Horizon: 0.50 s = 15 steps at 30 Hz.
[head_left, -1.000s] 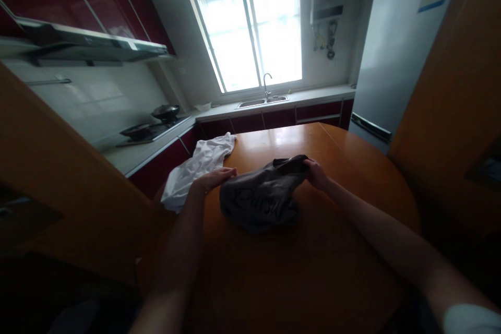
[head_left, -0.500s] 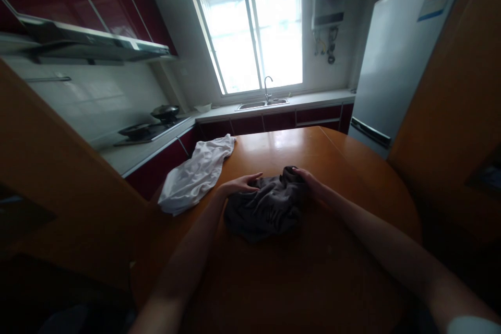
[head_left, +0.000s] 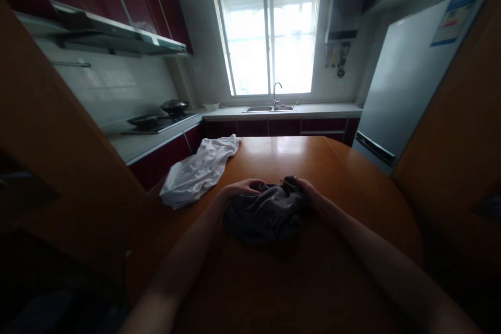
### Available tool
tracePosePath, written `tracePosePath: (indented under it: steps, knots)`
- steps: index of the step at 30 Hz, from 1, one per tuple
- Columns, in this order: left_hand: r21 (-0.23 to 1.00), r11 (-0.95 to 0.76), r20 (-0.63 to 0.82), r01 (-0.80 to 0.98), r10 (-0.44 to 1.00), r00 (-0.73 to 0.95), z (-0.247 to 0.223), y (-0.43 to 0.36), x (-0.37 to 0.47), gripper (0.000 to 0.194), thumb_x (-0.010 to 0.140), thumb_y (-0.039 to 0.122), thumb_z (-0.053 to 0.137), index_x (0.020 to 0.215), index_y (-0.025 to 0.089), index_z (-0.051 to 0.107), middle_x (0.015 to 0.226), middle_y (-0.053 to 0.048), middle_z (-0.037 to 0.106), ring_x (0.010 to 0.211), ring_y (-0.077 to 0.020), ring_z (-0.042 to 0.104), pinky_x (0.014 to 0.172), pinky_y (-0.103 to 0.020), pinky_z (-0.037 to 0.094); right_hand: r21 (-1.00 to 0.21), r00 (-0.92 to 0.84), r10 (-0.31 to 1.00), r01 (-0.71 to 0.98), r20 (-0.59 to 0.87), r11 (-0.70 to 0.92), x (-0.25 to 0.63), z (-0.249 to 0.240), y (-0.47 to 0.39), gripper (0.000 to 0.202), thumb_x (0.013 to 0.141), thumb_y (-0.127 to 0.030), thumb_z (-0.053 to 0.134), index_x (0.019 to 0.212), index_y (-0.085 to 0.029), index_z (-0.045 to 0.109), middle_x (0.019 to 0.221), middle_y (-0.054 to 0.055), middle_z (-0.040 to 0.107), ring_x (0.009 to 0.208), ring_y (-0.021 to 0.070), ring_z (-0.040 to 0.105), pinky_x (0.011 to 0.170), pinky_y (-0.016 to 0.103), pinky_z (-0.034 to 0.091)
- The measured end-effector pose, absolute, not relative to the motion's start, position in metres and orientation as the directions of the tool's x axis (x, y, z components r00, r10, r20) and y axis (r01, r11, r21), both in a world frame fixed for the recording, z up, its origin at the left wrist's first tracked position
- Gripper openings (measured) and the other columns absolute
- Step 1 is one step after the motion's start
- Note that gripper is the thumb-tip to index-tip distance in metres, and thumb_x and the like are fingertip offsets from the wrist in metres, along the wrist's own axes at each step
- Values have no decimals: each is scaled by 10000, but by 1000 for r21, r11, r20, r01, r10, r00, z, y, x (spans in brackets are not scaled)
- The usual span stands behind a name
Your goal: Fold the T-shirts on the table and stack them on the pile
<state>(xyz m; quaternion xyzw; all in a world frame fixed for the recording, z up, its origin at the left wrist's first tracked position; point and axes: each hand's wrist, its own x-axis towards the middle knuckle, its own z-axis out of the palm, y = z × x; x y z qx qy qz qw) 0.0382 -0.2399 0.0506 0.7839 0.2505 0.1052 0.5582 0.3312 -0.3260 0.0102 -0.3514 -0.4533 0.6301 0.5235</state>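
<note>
A dark grey garment (head_left: 266, 216) lies crumpled in a heap on the wooden table (head_left: 282, 159); its kind is hard to make out in the folds. At its far left edge is my left hand (head_left: 243, 188), thumb and fingers closing around some of the fabric. My right hand (head_left: 307, 188) pinches a bunched, raised fold at the garment's far right. To the left, a white garment (head_left: 199, 172) is spread out, wrinkled, along the table edge.
Beyond the table run a counter with a sink (head_left: 270, 108) and a stove (head_left: 156, 124) bearing a lidded pan (head_left: 174, 107). A fridge (head_left: 410, 73) stands at the right. Wooden panels (head_left: 66, 115) flank both sides.
The view has shifted, tilting and turning slightly left. My left hand's fingers have come in from loosely spread onto the grey fabric. The right hand keeps its fold.
</note>
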Motion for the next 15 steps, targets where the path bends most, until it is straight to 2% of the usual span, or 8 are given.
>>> tracePosePath:
  steps: [7, 9, 12, 15]
  knots:
    - [943, -219, -95, 250, 543, 835, 48, -242, 34, 681, 783, 424, 804, 1387, 185, 599, 1377, -104, 633, 1239, -286, 597, 1044, -352, 452, -916, -194, 979, -379, -61, -132, 332, 10, -328, 368, 817, -539, 724, 921, -186, 719, 874, 50, 757, 770, 229, 695, 771, 359, 555]
    - [945, -217, -90, 245, 547, 832, 47, -241, 33, 688, 787, 415, 798, 1401, 184, 590, 1377, -110, 633, 1239, -286, 598, 1039, -353, 452, -906, -209, 975, -393, -76, -155, 333, 9, -328, 408, 841, -591, 686, 945, -197, 713, 901, 58, 762, 808, 245, 709, 797, 381, 564]
    - [947, -206, -89, 248, 572, 816, 44, -238, 33, 669, 765, 407, 810, 1365, 177, 622, 1341, -108, 659, 1219, -285, 611, 1041, -362, 449, -883, -251, 963, -424, -99, -201, 335, 7, -325, 569, 864, -745, 545, 971, -208, 700, 927, 87, 764, 893, 280, 722, 824, 421, 574]
    - [951, -196, -67, 238, 621, 781, 44, -235, 33, 625, 727, 409, 823, 1284, 167, 675, 1284, -99, 694, 1178, -284, 633, 1028, -371, 456, -903, -242, 967, -393, -79, -172, 342, 7, -318, 692, 860, -832, 418, 989, -210, 694, 908, 104, 766, 885, 292, 729, 774, 429, 589]
